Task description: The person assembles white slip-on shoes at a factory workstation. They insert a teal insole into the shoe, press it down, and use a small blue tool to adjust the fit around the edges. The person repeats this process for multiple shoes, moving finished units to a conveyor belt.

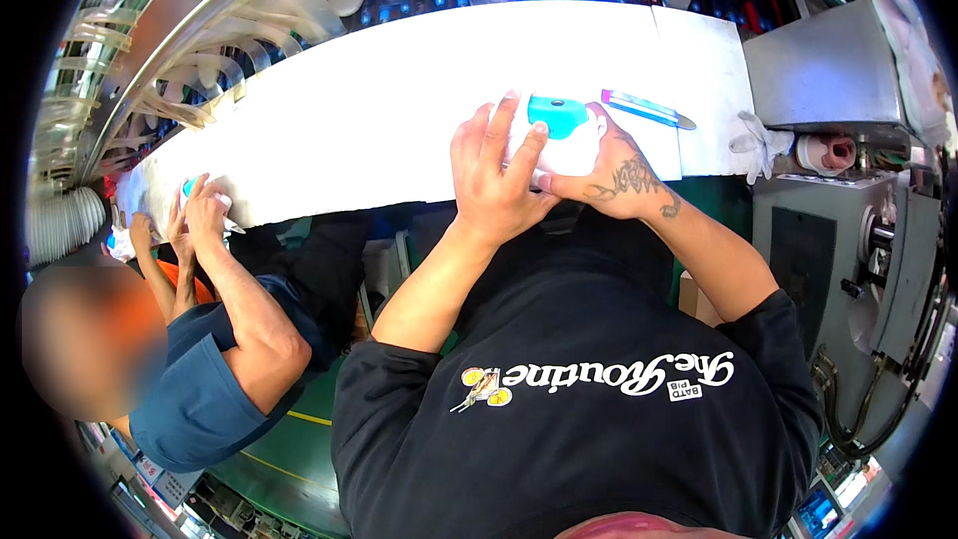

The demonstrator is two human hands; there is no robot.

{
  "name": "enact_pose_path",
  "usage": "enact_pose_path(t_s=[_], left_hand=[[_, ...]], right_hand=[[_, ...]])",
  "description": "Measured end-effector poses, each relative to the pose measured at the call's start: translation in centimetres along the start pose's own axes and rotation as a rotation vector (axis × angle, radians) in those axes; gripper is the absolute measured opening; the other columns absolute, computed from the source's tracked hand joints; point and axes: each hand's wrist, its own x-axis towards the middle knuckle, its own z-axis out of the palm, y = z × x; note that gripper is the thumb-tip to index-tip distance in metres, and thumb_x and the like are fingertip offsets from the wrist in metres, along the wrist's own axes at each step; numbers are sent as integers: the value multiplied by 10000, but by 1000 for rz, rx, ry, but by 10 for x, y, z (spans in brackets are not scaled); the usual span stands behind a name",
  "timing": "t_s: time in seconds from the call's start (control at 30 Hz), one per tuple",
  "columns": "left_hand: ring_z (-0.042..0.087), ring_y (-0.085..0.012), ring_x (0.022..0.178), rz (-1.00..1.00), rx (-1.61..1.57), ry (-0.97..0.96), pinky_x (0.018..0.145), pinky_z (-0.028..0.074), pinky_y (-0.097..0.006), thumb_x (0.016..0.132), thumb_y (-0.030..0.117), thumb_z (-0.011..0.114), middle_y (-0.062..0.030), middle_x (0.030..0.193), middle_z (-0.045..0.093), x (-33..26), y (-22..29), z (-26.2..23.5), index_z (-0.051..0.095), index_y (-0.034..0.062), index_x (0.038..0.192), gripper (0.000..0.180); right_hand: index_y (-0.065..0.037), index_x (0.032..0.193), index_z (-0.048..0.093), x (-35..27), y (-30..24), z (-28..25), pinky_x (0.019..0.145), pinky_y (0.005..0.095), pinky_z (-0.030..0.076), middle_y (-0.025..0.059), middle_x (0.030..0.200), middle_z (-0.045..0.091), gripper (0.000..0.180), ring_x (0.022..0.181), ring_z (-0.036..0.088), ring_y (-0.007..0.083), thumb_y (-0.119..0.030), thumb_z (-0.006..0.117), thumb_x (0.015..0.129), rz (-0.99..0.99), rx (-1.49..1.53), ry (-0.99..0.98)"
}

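Two teal tools, one knife

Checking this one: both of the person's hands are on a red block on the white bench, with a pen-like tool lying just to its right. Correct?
Not quite. In the head view the block is teal, not red. The left hand and right hand are on it on the white bench, the pen-like tool to its right.

Small lit blue screen at lower right, colourful labels at lower left
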Motion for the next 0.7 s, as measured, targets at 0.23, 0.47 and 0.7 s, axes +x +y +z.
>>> enact_pose_path(t_s=[0.23,0.47,0.7], left_hand=[[607,-475,1266,-59,122,-56,995,490,-579,643,243,943,-253,1527,577,19,13,9,706,98,1307,720],[655,-451,1290,-255,11,-425,1059,527,-546,684,347,1006,-248,1533,590,45,-15,-33,627,75,1458,903],[751,-413,1132,-316,140,-655,978,576,-497,816,621,861,-240,1191,778,41,-24,-33,615,-27,1473,955]], right_hand=[[21,1523,463,1,10,4,1133,443,530,248,1476,602,1049,1335,650,401,-602,909,806,80,-95,191],[39,1534,397,23,34,-20,1177,467,491,270,1469,594,1164,1374,605,397,-651,928,760,1,-98,55],[59,1573,341,24,58,-9,1192,492,476,275,1494,545,1275,1428,550,405,-691,928,725,38,-55,86]])
